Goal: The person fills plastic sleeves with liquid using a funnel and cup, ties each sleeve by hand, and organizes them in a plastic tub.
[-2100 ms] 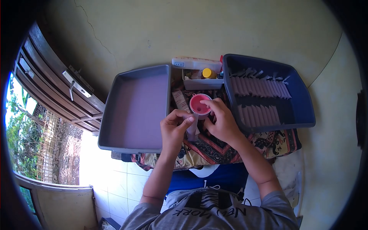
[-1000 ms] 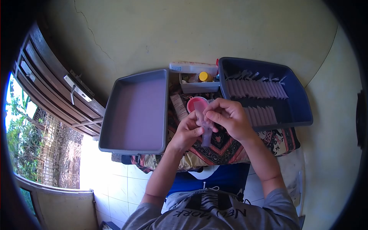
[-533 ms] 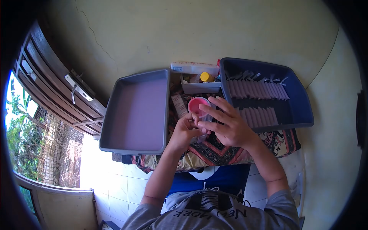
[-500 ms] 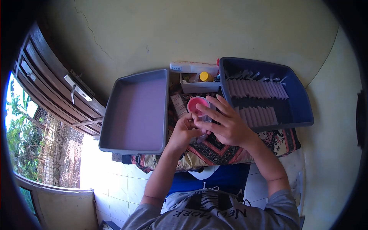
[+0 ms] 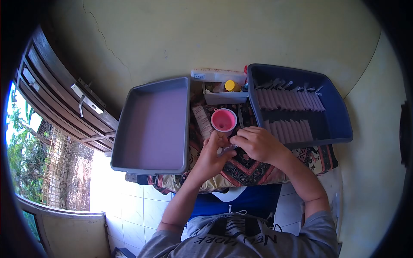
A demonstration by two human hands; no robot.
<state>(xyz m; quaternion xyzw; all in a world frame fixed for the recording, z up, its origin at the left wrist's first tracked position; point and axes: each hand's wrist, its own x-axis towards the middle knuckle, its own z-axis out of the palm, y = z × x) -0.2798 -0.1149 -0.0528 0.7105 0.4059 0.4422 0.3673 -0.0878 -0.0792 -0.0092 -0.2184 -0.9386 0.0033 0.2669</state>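
My left hand (image 5: 211, 154) is closed, thumb and fingers pinching a small clear plastic bag (image 5: 226, 150). Facing it, my right hand (image 5: 259, 144) has its fingers curled together at the bag's other side; the grip itself is partly hidden. Just beyond my fingertips stands a pink funnel (image 5: 224, 120), its wide mouth facing up. A printed pack of plastic bags (image 5: 201, 121) lies left of the funnel, near my left hand.
At left is a grey tub (image 5: 184, 129) of purple liquid. A dark blue tub (image 5: 340, 129) at right holds rows of filled purple plastic tubes. Behind the funnel sits a grey box (image 5: 225, 99) with a yellow-lidded jar (image 5: 232, 86). Patterned cloth (image 5: 254, 170) covers the table.
My right hand has drawn back from over the funnel, and its spread fingers have curled in at the bag. My left hand has shifted slightly, still on the bag.
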